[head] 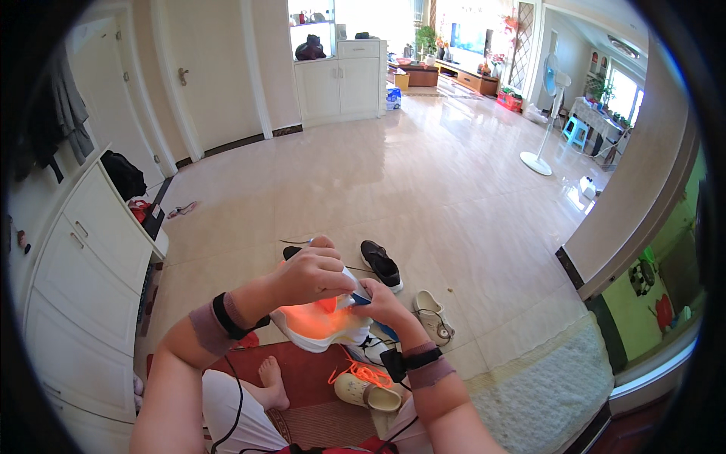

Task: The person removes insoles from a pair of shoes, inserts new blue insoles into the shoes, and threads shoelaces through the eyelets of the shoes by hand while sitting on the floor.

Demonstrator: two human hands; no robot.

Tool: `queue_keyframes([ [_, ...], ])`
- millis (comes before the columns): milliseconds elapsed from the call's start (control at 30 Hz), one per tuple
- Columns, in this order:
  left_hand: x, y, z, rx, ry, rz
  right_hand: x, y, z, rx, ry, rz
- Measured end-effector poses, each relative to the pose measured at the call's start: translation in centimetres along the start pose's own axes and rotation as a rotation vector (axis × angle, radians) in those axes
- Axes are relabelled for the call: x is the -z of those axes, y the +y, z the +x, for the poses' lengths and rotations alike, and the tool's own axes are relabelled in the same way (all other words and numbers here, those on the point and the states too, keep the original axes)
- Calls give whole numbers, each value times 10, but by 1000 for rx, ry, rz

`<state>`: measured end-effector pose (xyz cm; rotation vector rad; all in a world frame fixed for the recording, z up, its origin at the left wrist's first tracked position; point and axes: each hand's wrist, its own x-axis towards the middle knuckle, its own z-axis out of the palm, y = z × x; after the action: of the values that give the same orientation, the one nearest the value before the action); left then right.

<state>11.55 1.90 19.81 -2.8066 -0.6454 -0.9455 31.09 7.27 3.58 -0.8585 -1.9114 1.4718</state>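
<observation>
An orange and white sports shoe (312, 326) is held up over the red mat, its sole edge towards me. My right hand (379, 301) grips the shoe's upper part near a blue and white piece. Above the shoe is my left hand (317, 269), fingers curled and pinched together; whether a lace end is between them cannot be told. Orange shoelaces (366, 373) lie in a loose heap by a cream clog (368, 392). Part of a white shoe (371, 347) shows under my right hand.
Beyond my hands stand a black shoe (381, 264) and another cream clog (434, 318) with a cable over it. A red mat (227, 369) lies below, a pale rug (544, 386) at the right. White cabinets (85, 284) line the left; a fan (547, 125) stands farther off.
</observation>
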Motion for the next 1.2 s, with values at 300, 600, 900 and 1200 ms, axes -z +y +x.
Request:
queue_keyframes([
  [300,18,7,10,-64,-39,109,16,-22,-5,-223,-355,253],
  [600,30,-31,-5,203,162,310,1,-21,-10,-133,-189,225],
  [900,15,-74,-66,618,249,506,-12,-14,5,-50,269,305],
  [1200,-71,-23,-131,1423,201,-919,-25,31,22,24,628,-31],
])
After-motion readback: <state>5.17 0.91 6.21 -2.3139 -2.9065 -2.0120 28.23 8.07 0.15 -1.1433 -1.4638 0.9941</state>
